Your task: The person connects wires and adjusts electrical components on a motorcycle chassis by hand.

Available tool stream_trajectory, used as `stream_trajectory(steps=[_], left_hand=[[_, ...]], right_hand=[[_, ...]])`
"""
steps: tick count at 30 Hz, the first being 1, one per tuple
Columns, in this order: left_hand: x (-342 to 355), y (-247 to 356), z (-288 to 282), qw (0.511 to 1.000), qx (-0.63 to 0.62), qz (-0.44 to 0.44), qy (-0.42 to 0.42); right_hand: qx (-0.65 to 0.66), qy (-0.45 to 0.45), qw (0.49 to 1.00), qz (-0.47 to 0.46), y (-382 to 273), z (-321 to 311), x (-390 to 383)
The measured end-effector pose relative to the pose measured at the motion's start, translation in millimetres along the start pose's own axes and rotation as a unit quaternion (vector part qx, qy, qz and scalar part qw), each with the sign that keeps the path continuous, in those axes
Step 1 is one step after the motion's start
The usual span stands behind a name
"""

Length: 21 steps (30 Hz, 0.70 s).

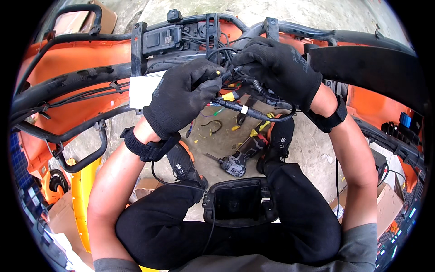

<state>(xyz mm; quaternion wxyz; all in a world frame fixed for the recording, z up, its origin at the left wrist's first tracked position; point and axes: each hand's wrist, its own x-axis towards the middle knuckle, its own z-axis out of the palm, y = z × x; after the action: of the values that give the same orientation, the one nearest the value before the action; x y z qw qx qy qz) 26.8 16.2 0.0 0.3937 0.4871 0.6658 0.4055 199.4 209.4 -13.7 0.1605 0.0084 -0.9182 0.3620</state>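
My left hand [181, 97], in a black glove, has its fingers closed around a black cable connector [226, 75] with a small yellow spot beside the fingertips. My right hand [281, 70], gloved the same, pinches the black cable [237, 69] at the connector's other end; its fingertips are partly hidden. Whether the two ends are joined I cannot tell. Just below hangs a thicker black cable [260, 114] with a white band [244, 110]. A yellow-wrapped wire bundle [229, 96] and thin coloured wires show beneath my hands.
A black tubular frame [86, 81] with orange panels [95, 56] spans the far side, carrying a black box [162, 39]. On the floor between my shoes lie a power driver [235, 164] and a yellow-handled tool [253, 133]. A black-framed panel [239, 180] rests between my legs.
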Motion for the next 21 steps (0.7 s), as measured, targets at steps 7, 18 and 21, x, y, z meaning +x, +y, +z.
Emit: stream_trajectory(steps=[7,18,21], left_hand=[[0.6,-10.0,6.9,0.999,-0.013,0.031,0.041],[0.3,-6.5,7.3,0.999,-0.005,0.025,0.028],[0.4,-7.0,7.4,0.999,0.0,0.024,0.028]], right_hand=[[-0.001,0.004,1.0,-0.021,1.0,4.3,1.1],[-0.019,-0.013,1.0,0.008,-4.5,3.3,1.1],[-0.035,-0.027,0.999,0.001,-4.1,1.0,2.9]])
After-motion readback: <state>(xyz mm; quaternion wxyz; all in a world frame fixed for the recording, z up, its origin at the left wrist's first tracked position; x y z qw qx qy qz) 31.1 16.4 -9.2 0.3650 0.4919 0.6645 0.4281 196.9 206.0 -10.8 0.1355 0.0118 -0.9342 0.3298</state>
